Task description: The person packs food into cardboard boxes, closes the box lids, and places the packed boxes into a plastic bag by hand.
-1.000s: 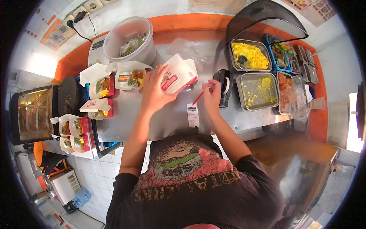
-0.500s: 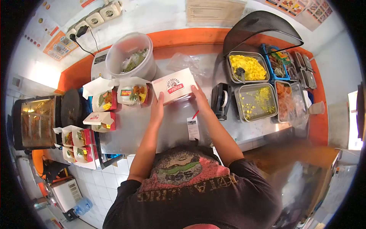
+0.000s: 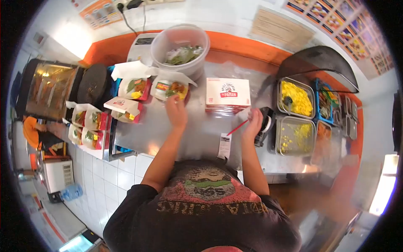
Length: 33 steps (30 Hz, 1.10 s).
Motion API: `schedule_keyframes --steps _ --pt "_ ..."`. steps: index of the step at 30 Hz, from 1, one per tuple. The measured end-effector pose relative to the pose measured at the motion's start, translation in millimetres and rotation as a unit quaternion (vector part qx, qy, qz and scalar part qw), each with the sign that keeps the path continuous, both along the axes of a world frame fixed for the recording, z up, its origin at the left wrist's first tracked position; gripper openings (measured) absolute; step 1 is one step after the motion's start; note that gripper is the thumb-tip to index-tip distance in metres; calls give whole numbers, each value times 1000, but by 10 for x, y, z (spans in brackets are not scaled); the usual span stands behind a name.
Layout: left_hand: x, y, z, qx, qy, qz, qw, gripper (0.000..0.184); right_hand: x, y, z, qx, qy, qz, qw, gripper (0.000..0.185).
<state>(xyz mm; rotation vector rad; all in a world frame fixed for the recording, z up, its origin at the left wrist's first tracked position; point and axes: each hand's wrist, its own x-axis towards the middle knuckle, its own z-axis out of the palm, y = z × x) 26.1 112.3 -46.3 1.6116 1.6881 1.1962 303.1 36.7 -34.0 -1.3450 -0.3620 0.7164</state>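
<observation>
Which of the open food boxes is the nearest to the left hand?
The one just in front of the big tub; the left hand is at its near edge. The other open boxes are farther left.

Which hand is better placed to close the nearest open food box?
Probably left: the left hand is at the open food box; the right hand, farther off, holds a red pen.

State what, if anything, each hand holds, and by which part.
Right hand: the red pen, by its upper end. Left hand: at an open box; grip unclear.
</observation>
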Motion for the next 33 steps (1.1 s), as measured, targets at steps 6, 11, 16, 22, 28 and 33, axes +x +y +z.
schedule_keyframes --steps 6,11,16,22,28,33 --pt "-1171 402 -428 81 132 152 976 35 -357 -652 -520 -21 -39 122 992 19" --pt "-1076 102 -372 144 305 -11 941 40 -704 -615 -558 -72 -80 277 955 19" --pt "-978 108 -207 106 292 -36 950 30 -772 -544 -593 -74 -125 298 943 19" --pt "-1104 728 -31 -88 -111 67 988 23 -736 -582 -596 -75 -88 282 952 18" --pt "-1079 595 -228 5 160 191 968 39 -631 -643 -635 -110 -99 303 942 18" --pt "-1027 205 -410 62 248 98 962 22 -566 -647 -701 -111 -100 318 936 17"
